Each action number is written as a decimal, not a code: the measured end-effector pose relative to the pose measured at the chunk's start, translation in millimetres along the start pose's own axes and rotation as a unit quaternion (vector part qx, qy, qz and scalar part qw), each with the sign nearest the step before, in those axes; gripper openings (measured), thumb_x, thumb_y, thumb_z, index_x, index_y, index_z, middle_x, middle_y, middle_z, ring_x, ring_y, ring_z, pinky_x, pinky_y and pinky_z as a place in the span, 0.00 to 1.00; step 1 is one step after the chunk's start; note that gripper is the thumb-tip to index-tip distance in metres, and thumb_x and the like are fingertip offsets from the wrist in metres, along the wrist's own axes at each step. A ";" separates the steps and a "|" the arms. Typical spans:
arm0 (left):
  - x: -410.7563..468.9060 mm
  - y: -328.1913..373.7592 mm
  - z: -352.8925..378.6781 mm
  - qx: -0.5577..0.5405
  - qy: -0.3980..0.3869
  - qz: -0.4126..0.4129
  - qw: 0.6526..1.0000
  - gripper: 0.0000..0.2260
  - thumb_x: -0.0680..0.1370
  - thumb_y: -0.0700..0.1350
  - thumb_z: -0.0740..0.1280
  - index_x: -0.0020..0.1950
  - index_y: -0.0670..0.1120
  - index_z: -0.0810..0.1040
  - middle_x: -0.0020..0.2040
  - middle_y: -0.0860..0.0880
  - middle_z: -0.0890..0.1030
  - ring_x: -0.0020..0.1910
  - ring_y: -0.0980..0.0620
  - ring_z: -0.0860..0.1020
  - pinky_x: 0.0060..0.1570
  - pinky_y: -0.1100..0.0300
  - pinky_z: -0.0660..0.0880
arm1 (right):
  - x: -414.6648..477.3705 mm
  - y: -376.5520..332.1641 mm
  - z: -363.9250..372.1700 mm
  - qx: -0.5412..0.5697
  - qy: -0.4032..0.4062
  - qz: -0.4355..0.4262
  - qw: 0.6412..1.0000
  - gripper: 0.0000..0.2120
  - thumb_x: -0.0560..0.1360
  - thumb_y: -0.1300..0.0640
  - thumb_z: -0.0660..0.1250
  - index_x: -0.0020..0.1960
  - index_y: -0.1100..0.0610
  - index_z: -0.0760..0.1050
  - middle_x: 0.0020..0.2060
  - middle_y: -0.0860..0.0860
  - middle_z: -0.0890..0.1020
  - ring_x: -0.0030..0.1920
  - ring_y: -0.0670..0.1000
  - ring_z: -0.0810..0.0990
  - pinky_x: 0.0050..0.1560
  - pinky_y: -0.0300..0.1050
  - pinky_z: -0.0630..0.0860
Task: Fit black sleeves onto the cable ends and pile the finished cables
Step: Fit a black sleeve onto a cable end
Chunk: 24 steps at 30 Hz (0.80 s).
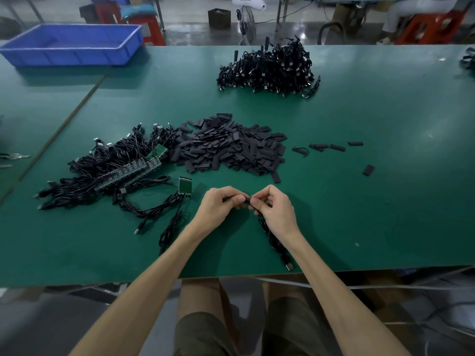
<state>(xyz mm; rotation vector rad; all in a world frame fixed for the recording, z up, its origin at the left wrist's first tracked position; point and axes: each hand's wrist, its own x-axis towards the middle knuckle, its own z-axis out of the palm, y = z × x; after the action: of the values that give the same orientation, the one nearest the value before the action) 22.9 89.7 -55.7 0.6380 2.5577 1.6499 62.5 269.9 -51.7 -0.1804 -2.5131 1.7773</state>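
A black sleeve (247, 200) is pinched in the left hand (222, 205), and the end of a cable (270, 232) is pinched in the right hand (273, 208). Both grips are closed, and the pair is held just above the desk (372, 217), near its near edge. How far the sleeve is seated cannot be told, since the joint is hidden by the fingertips.

Several faults may be expected from here:

- If the sleeve is squeezed flat, its mouth would probably be closed and the cable end caught on the rim. The end could then be bent if it were forced.
- The cable's USB plug (289, 265) lies just beside the near edge. Were it dragged over, the cable could be tugged out of the sleeve.
- The loose cables with green circuit boards (185, 186) just left of the left hand could be snagged and pulled along.
- The pile of finished cables (267, 70) lies far across the desk, beyond the heap of spare sleeves (231, 147). A short toss could drop a finished piece into that heap or onto the unfinished bundle (110, 170) at the left.
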 end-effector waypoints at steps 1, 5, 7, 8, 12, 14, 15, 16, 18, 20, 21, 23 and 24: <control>0.2 -0.2 -0.5 -0.020 -0.006 -0.004 1.000 0.06 0.80 0.38 0.69 0.53 0.42 0.86 0.43 0.50 0.86 0.41 0.49 0.83 0.47 0.54 0.80 | 0.1 0.2 -0.9 0.006 -0.001 0.000 1.000 0.06 0.78 0.61 0.74 0.46 0.54 0.77 0.37 0.47 0.86 0.37 0.49 0.84 0.48 0.53 0.83; 0.1 -2.0 -7.5 -0.092 -0.035 -0.018 0.995 0.08 0.81 0.38 0.67 0.57 0.41 0.85 0.46 0.47 0.87 0.41 0.46 0.83 0.50 0.56 0.80 | 1.2 1.4 -5.5 0.042 -0.005 0.001 0.999 0.04 0.79 0.64 0.71 0.48 0.58 0.77 0.37 0.49 0.86 0.35 0.48 0.82 0.44 0.45 0.81; 0.2 -2.5 -13.1 -0.135 -0.062 -0.028 0.989 0.09 0.82 0.39 0.67 0.60 0.41 0.84 0.48 0.46 0.87 0.42 0.48 0.83 0.51 0.60 0.78 | 1.7 1.3 -6.8 0.056 -0.004 -0.001 0.998 0.05 0.80 0.65 0.70 0.47 0.58 0.77 0.36 0.49 0.85 0.35 0.47 0.81 0.42 0.42 0.79; 0.6 -2.9 -15.7 -0.153 -0.078 -0.035 0.985 0.10 0.82 0.39 0.67 0.61 0.40 0.84 0.49 0.45 0.87 0.43 0.48 0.83 0.52 0.61 0.77 | 2.0 1.4 -7.0 0.058 -0.004 -0.002 0.998 0.05 0.80 0.65 0.70 0.47 0.58 0.77 0.36 0.50 0.85 0.35 0.47 0.81 0.42 0.41 0.79; 2.4 -4.5 -20.4 -0.175 -0.105 -0.051 0.978 0.10 0.80 0.40 0.69 0.60 0.41 0.84 0.49 0.42 0.87 0.42 0.48 0.81 0.54 0.59 0.78 | 2.2 1.9 -6.3 0.052 -0.011 -0.008 0.999 0.06 0.80 0.66 0.70 0.47 0.57 0.79 0.36 0.51 0.85 0.35 0.48 0.81 0.42 0.43 0.80; 1.8 -4.6 -19.0 -0.175 -0.095 -0.052 0.979 0.10 0.79 0.43 0.70 0.58 0.43 0.85 0.46 0.44 0.87 0.40 0.48 0.81 0.53 0.60 0.77 | 2.3 2.0 -6.5 0.050 -0.016 -0.012 0.999 0.07 0.80 0.66 0.70 0.47 0.56 0.79 0.36 0.50 0.85 0.35 0.46 0.81 0.41 0.42 0.79; 1.3 -4.6 -18.3 -0.173 -0.092 -0.052 0.979 0.10 0.79 0.44 0.70 0.58 0.44 0.86 0.45 0.46 0.87 0.40 0.48 0.81 0.53 0.61 0.77 | 2.4 1.8 -6.6 0.048 -0.019 -0.015 0.999 0.07 0.80 0.67 0.70 0.47 0.56 0.79 0.35 0.50 0.85 0.35 0.45 0.81 0.41 0.40 0.79; 1.3 -4.8 -18.1 -0.172 -0.090 -0.054 0.980 0.10 0.78 0.45 0.70 0.58 0.44 0.86 0.44 0.47 0.87 0.41 0.48 0.81 0.53 0.61 0.77 | 2.5 1.7 -6.6 0.045 -0.021 -0.017 0.999 0.08 0.80 0.67 0.70 0.47 0.55 0.80 0.35 0.49 0.85 0.34 0.45 0.81 0.41 0.40 0.79; 1.9 -5.3 -18.4 -0.172 -0.091 -0.060 0.979 0.11 0.79 0.45 0.70 0.58 0.43 0.86 0.44 0.46 0.88 0.42 0.47 0.82 0.53 0.62 0.76 | 3.0 1.9 -6.3 0.042 -0.023 -0.019 0.999 0.08 0.80 0.67 0.69 0.47 0.55 0.80 0.35 0.50 0.85 0.34 0.45 0.81 0.41 0.41 0.79; 2.1 -5.6 -18.8 -0.171 -0.090 -0.061 0.979 0.10 0.79 0.44 0.70 0.58 0.43 0.85 0.45 0.46 0.88 0.42 0.47 0.82 0.54 0.62 0.76 | 3.2 2.4 -5.8 0.038 -0.020 -0.023 0.999 0.08 0.80 0.66 0.69 0.47 0.54 0.81 0.35 0.49 0.85 0.34 0.45 0.81 0.41 0.41 0.79; 2.1 -5.7 -18.6 -0.169 -0.088 -0.060 0.980 0.10 0.80 0.44 0.70 0.59 0.42 0.85 0.45 0.46 0.88 0.41 0.47 0.82 0.54 0.62 0.76 | 3.1 2.7 -5.7 0.038 -0.019 -0.025 0.999 0.08 0.80 0.66 0.69 0.47 0.54 0.81 0.35 0.49 0.85 0.34 0.45 0.81 0.41 0.40 0.79; 1.9 -5.4 -19.0 -0.169 -0.089 -0.061 0.980 0.11 0.80 0.44 0.70 0.59 0.42 0.85 0.45 0.45 0.88 0.40 0.48 0.81 0.53 0.62 0.76 | 2.9 3.2 -5.7 0.043 -0.017 -0.026 0.999 0.08 0.80 0.66 0.69 0.47 0.54 0.81 0.35 0.49 0.85 0.34 0.46 0.81 0.41 0.40 0.79; 2.0 -5.3 -19.4 -0.171 -0.092 -0.062 0.979 0.11 0.80 0.44 0.70 0.59 0.42 0.85 0.46 0.45 0.87 0.39 0.48 0.81 0.53 0.61 0.77 | 3.0 3.4 -5.8 0.045 -0.016 -0.026 0.999 0.08 0.80 0.66 0.69 0.47 0.54 0.81 0.35 0.49 0.85 0.35 0.46 0.81 0.41 0.41 0.79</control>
<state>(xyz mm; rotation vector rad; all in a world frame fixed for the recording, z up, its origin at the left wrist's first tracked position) 14.7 71.8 -51.4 0.5596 2.0749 1.8300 60.4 276.8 -53.0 -0.0822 -2.4290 1.8827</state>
